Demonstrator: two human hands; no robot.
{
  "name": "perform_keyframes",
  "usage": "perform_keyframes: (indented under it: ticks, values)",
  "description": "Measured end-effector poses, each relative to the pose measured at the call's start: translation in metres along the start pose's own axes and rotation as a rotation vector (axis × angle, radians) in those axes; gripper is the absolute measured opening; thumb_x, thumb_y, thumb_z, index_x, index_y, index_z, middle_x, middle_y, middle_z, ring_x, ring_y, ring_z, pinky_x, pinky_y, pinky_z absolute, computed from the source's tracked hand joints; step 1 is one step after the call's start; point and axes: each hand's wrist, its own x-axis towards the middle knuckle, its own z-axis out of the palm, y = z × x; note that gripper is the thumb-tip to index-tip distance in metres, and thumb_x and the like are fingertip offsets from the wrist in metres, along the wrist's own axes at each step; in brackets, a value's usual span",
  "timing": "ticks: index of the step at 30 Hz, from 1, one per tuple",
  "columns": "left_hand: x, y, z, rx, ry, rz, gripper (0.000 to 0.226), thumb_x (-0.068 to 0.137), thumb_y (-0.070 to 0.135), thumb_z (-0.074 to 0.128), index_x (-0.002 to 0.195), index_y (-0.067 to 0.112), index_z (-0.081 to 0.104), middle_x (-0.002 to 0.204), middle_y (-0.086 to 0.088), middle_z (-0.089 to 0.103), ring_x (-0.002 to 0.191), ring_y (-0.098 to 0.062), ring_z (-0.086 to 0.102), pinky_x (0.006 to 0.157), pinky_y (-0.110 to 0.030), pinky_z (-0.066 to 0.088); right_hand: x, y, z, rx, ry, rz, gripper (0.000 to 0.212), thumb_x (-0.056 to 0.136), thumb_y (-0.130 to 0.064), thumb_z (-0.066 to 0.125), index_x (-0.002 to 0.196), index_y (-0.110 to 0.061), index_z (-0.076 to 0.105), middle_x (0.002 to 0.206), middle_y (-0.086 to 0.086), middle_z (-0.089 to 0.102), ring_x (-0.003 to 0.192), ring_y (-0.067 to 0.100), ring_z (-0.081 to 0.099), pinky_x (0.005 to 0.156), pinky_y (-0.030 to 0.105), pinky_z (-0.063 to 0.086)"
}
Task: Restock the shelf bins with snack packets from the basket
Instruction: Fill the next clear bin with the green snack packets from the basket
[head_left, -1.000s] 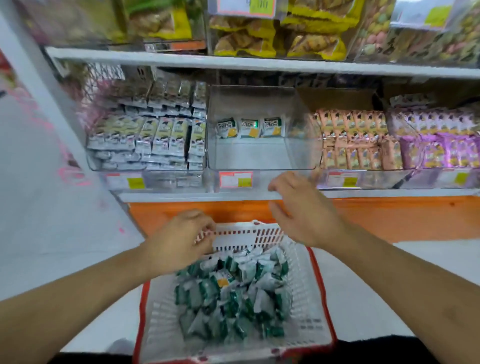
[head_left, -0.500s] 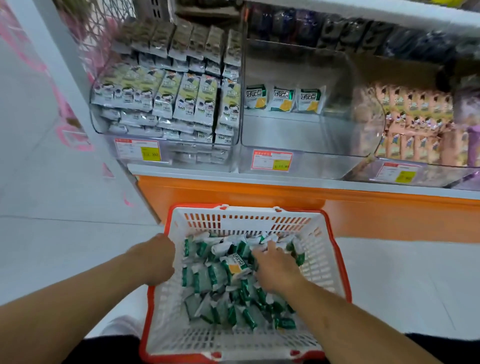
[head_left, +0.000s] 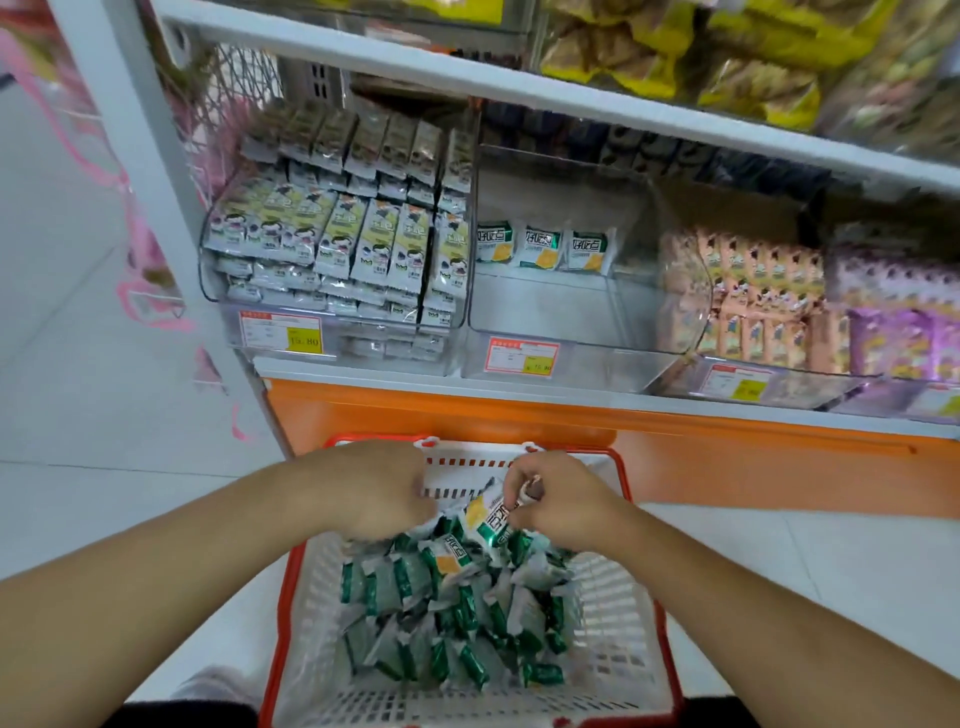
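Half a second back my right hand (head_left: 563, 501) was buried palm-down in the pile and my left hand (head_left: 376, 488) was hanging on the basket's left rim. Now both are up over the far end of the basket (head_left: 618, 618), close together. The right one has its fingers curled, pinching a green-and-white packet (head_left: 488, 514) lifted clear of the heap, tilted with its orange corner up. The left is knuckles-up right beside it, fingers curled down into the top of the pile; can't tell if it's actually got hold of anything, it's blurry there.

The rest of the snack packets (head_left: 452, 613) are heaped in the middle of the basket, with bare white mesh showing along the near and right sides. The red rim sits just below the orange shelf base (head_left: 675, 441).

Straight above is the middle clear bin (head_left: 582, 312), nearly bare, with three matching packets (head_left: 540, 249) standing along its back ledge and lots of open floor in front of them. Its front lip is low and carries a price tag (head_left: 522, 357). The left bin (head_left: 332, 249) is packed with seaweed-looking packs, and the right bin (head_left: 753, 301) holds peach-coloured ones, both tight against the middle one's walls. The upper shelf edge (head_left: 571, 101) overhangs the bins.
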Motion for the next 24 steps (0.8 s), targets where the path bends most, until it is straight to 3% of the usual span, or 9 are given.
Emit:
perform_keyframes:
  ticks: [2,4,6,9,12,15,17,20,24]
  values:
    - [-0.007,0.01,-0.006,-0.131,0.014,0.033,0.065,0.096,0.065,0.055,0.14,0.018,0.056,0.131,-0.003,0.066,0.105,-0.02,0.065,0.084,-0.035,0.053,-0.025,-0.025,-0.023,0.067,0.0,-0.055,0.023,0.083,-0.006,0.084,0.083,-0.023,0.069,0.096,-0.003,0.068,0.092,0.011,0.067,0.067,0.025,0.058]
    - [-0.011,0.02,-0.009,-0.336,0.029,0.076,0.076,0.089,0.071,0.062,0.148,0.027,0.046,0.14,0.003,0.059,0.11,-0.014,0.065,0.095,-0.034,0.054,-0.047,-0.045,-0.042,0.126,-0.001,-0.121,0.029,0.081,-0.006,0.085,0.082,-0.027,0.066,0.102,0.0,0.071,0.099,0.017,0.07,0.079,0.038,0.059]
    - [-0.014,0.029,-0.009,-0.575,0.036,0.153,0.062,0.088,0.06,0.072,0.139,0.031,0.053,0.131,0.003,0.061,0.1,-0.014,0.073,0.095,-0.04,0.059,-0.061,-0.057,-0.055,0.201,0.008,-0.184,0.031,0.082,0.003,0.081,0.089,-0.023,0.065,0.105,-0.001,0.072,0.096,0.01,0.071,0.076,0.031,0.057]
    - [-0.021,0.042,-0.014,-0.928,0.077,0.226,0.042,0.086,0.042,0.082,0.124,0.03,0.068,0.115,-0.008,0.072,0.09,-0.02,0.076,0.091,-0.048,0.061,-0.067,-0.067,-0.064,0.33,0.111,-0.249,0.036,0.088,0.011,0.071,0.108,-0.018,0.064,0.116,0.001,0.069,0.1,0.017,0.072,0.079,0.03,0.059]
    - [-0.026,0.047,-0.021,-1.218,0.203,0.213,0.026,0.091,0.019,0.079,0.117,0.014,0.073,0.104,-0.011,0.078,0.091,-0.022,0.075,0.087,-0.041,0.063,-0.061,-0.073,-0.066,0.419,0.309,-0.247,0.03,0.095,-0.007,0.072,0.112,-0.028,0.06,0.119,-0.009,0.064,0.105,0.011,0.07,0.086,0.036,0.062]
    - [-0.028,0.051,-0.028,-1.408,0.281,0.226,0.026,0.095,0.02,0.073,0.12,0.012,0.071,0.109,-0.009,0.078,0.104,-0.025,0.075,0.093,-0.043,0.061,-0.058,-0.076,-0.065,0.323,0.354,-0.257,0.027,0.095,-0.027,0.077,0.111,-0.038,0.058,0.107,-0.021,0.065,0.099,0.004,0.069,0.084,0.033,0.06]
    - [-0.029,0.057,-0.031,-1.453,0.289,0.268,0.025,0.098,0.021,0.068,0.122,0.014,0.071,0.111,-0.006,0.078,0.105,-0.022,0.075,0.095,-0.043,0.06,-0.055,-0.077,-0.065,0.319,0.381,-0.268,0.026,0.095,-0.031,0.076,0.111,-0.04,0.057,0.1,-0.014,0.07,0.091,0.006,0.071,0.077,0.033,0.06]
    - [-0.026,0.067,-0.035,-1.393,0.298,0.299,0.024,0.101,0.025,0.064,0.123,0.02,0.07,0.11,0.0,0.079,0.103,-0.016,0.075,0.093,-0.041,0.061,-0.048,-0.073,-0.068,0.372,0.478,-0.264,0.022,0.095,-0.028,0.077,0.107,-0.035,0.059,0.086,-0.002,0.073,0.077,0.006,0.068,0.068,0.021,0.051]
    - [-0.013,0.064,-0.04,-1.071,0.443,0.283,0.025,0.1,0.037,0.066,0.125,0.04,0.063,0.117,0.019,0.073,0.1,-0.004,0.072,0.091,-0.038,0.061,-0.033,-0.071,-0.084,0.375,0.559,-0.225,0.028,0.092,-0.026,0.08,0.109,-0.033,0.059,0.088,-0.004,0.073,0.082,0.005,0.07,0.073,0.023,0.054]
